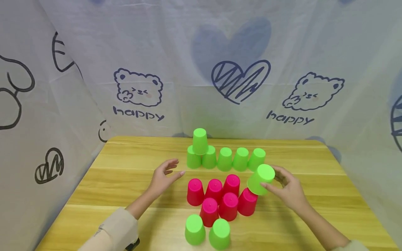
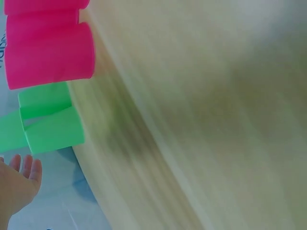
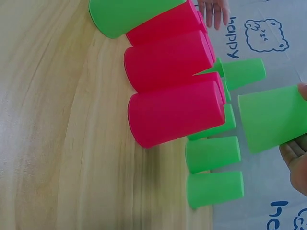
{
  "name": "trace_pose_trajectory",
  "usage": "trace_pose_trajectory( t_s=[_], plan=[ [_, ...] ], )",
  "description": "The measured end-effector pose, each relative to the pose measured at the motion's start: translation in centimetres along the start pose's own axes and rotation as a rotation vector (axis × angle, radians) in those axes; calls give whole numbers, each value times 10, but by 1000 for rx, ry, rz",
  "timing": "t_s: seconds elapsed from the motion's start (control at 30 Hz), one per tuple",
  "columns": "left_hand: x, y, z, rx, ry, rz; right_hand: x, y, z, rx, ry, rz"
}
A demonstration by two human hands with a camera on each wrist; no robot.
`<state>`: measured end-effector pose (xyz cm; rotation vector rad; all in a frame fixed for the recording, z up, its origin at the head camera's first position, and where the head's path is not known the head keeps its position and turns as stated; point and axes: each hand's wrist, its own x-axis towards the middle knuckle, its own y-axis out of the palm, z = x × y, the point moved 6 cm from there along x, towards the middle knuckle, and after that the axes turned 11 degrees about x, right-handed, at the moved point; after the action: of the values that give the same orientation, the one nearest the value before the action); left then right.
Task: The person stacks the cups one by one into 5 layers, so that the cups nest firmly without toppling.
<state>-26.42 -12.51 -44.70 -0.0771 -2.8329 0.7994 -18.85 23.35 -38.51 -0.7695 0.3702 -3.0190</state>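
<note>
My right hand (image 1: pixel 290 190) pinches an upside-down green cup (image 1: pixel 261 179) between thumb and fingers, raised above the right end of the red cups. In the right wrist view that same green cup (image 3: pixel 273 117) hangs clear of the table. My left hand (image 1: pixel 164 177) hovers left of the cups, fingers spread and holding nothing. At the back stands a row of several inverted green cups (image 1: pixel 225 159); one green cup (image 1: pixel 200 141) rests across the two leftmost. Several red cups (image 1: pixel 214 190) stand inverted in two staggered rows in the middle.
Two more green cups (image 1: pixel 194 230) stand inverted at the front, before the red ones. The wooden table (image 1: pixel 122 164) ends at a hanging white cloth (image 1: pixel 185 52) printed with hearts and bears. A dark object (image 1: pixel 132 244) shows beside the left sleeve.
</note>
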Motion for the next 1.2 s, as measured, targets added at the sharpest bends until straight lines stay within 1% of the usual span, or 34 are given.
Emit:
trace_pose_trajectory(
  t_s=[0.17,0.3,0.5,0.67,0.83,0.9,1.03,1.13,1.2],
  plan=[
    [-14,-1,1,13,6,36,5,-3,-3,-2,2,-27],
    [-26,-2,-2,-18,21,45,11,-5,-5,-6,0,-49],
    [-42,-1,-3,-46,49,59,19,-4,-13,7,39,-93],
    [-55,4,1,-50,45,84,28,1,-25,-3,100,-107],
    [-67,10,6,-53,23,109,38,2,-35,-65,160,-119],
    [-72,13,8,-58,27,113,41,2,-38,-87,176,-119],
    [-83,19,11,-79,34,127,47,2,-41,-85,205,-125],
    [-93,24,12,-77,37,158,52,2,-42,-76,229,-134],
    [-98,27,13,-69,41,189,55,2,-42,-67,234,-146]
  ],
)
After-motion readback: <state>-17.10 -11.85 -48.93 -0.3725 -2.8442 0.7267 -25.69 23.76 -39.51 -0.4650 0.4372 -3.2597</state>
